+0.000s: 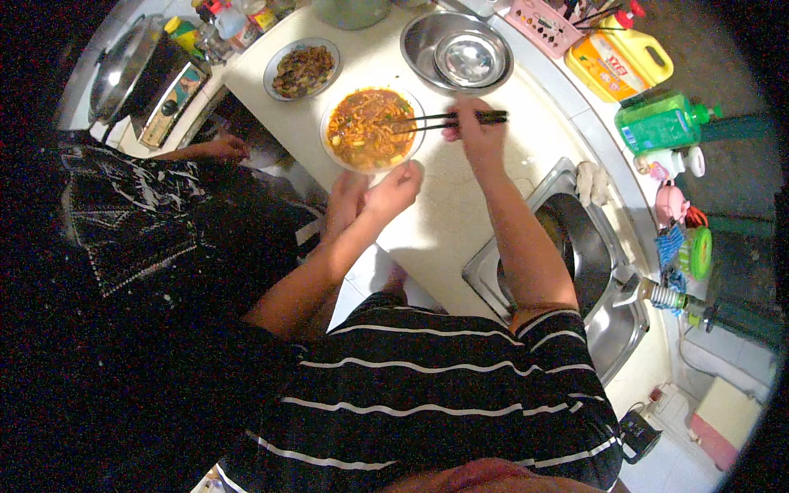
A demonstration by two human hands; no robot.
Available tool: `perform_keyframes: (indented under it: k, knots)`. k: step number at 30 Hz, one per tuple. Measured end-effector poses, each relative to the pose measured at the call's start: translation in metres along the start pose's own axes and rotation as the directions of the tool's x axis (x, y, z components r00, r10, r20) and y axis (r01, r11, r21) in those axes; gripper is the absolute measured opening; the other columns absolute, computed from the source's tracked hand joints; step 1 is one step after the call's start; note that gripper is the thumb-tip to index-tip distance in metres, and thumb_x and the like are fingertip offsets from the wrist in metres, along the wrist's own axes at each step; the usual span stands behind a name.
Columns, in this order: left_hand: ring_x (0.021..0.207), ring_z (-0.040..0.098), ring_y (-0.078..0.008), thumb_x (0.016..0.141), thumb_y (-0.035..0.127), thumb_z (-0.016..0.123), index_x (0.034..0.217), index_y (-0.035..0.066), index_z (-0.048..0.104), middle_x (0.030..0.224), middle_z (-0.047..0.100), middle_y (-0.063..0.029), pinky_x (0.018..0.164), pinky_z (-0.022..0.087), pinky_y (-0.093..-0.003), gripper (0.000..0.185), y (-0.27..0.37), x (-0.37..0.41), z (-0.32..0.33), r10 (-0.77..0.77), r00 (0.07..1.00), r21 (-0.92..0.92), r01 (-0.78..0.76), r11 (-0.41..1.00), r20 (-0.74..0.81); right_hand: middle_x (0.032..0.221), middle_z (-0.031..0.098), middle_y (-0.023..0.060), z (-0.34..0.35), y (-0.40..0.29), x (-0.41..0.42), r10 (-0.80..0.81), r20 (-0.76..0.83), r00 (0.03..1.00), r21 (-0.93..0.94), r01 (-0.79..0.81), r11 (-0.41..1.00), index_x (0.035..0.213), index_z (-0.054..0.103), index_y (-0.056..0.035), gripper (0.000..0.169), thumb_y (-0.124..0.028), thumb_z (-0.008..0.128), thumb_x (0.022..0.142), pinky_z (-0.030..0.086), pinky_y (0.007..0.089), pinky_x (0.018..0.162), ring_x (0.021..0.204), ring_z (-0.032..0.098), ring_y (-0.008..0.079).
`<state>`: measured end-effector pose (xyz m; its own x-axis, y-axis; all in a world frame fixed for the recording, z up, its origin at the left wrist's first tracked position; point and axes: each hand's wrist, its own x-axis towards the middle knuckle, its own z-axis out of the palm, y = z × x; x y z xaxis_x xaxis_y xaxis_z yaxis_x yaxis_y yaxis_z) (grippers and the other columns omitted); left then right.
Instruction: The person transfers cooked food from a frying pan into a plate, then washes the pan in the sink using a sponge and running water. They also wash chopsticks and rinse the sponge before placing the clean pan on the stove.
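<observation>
Black chopsticks (pixel 434 123) are held in my right hand (pixel 474 126), their tips in a bowl of noodle-like food in reddish broth (pixel 370 126). That round bowl stands on the pale countertop (pixel 444 203). My left hand (pixel 394 188) has its fingers curled at the bowl's near rim; whether it grips the rim is hard to see. Just left of it, another hand (pixel 346 197) is partly hidden behind my wrist, and whose it is cannot be told. Farther back lies a plate of dark cooked food (pixel 303 71).
Metal basins (pixel 425 52) stand behind my right hand. A sink (pixel 607 246) holding a dark pan is at the right, with detergent bottles (pixel 656 126) along the ledge. On my left, a person in dark clothes (pixel 142 203) stands near a stove (pixel 175 105) with a lidded wok.
</observation>
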<state>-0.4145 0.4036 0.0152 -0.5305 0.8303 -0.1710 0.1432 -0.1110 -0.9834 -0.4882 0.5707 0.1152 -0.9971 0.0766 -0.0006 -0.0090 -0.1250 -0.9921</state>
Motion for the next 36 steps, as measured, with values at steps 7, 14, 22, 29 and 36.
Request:
perform_keyframes:
  k: [7, 14, 22, 29, 36]
  knots:
    - [0.085, 0.056, -0.0229, 0.086, 0.011, 0.052, 0.101, 0.003, 0.056, 0.092, 0.057, -0.0121, 0.081, 0.047, -0.0303, 0.018, 0.000, 0.021, -0.012, -0.106, 0.960, -0.082, 0.131, 0.988, 0.259, 0.076, 0.062, 0.0116, -0.017, 0.078, -0.001, 0.250, -0.183, 0.951, 0.227, -0.207, 0.952, 0.085, 0.058, -0.0002, 0.033, -0.032, 0.056, 0.090, 0.056, 0.0290, 0.053, 0.059, 0.063, 0.0181]
    - [0.076, 0.050, -0.0179, 0.089, 0.011, 0.051, 0.081, 0.005, 0.053, 0.077, 0.049, -0.0077, 0.068, 0.044, -0.0291, 0.010, 0.034, 0.011, 0.009, -0.008, 0.995, 0.318, -0.025, 0.948, 0.102, 0.080, 0.064, 0.0119, -0.036, 0.074, -0.014, 0.560, 0.146, 0.816, 0.102, -0.575, 0.812, 0.097, 0.059, 0.0002, 0.038, -0.034, 0.067, 0.082, 0.056, 0.0280, 0.063, 0.068, 0.065, 0.0187]
    - [0.064, 0.045, -0.0170, 0.089, 0.011, 0.053, 0.073, 0.006, 0.049, 0.068, 0.050, -0.0073, 0.060, 0.042, -0.0311, 0.018, 0.018, 0.037, 0.006, -0.124, 0.977, -0.015, 0.128, 0.992, 0.171, 0.073, 0.065, 0.0078, -0.095, -0.011, -0.010, 0.499, 0.314, 0.808, -0.368, -0.380, 0.848, 0.089, 0.065, -0.0018, 0.023, -0.024, 0.061, 0.085, 0.053, 0.0270, 0.056, 0.063, 0.064, 0.0154]
    - [0.072, 0.051, -0.0191, 0.094, 0.021, 0.047, 0.091, 0.004, 0.052, 0.077, 0.054, -0.0071, 0.064, 0.046, -0.0318, 0.018, 0.073, 0.039, 0.007, 0.320, 0.831, 0.886, -0.387, -0.256, 0.456, 0.075, 0.064, 0.0062, -0.140, -0.152, 0.120, -0.270, -0.146, 0.952, -0.274, 0.224, 0.935, 0.098, 0.062, -0.0009, 0.019, -0.017, 0.053, 0.091, 0.050, 0.0242, 0.057, 0.060, 0.058, 0.0106]
    - [0.075, 0.057, -0.0163, 0.093, 0.032, 0.052, 0.115, 0.009, 0.053, 0.094, 0.057, -0.0040, 0.063, 0.050, -0.0305, 0.032, -0.124, 0.020, -0.102, 0.386, 0.815, 0.685, -0.019, -0.729, 0.433, 0.081, 0.063, 0.0045, -0.104, -0.129, 0.021, -0.065, 0.115, 0.991, -0.263, 0.094, 0.960, 0.116, 0.057, -0.0053, 0.028, -0.013, 0.055, 0.089, 0.049, 0.0229, 0.058, 0.064, 0.059, 0.0097]
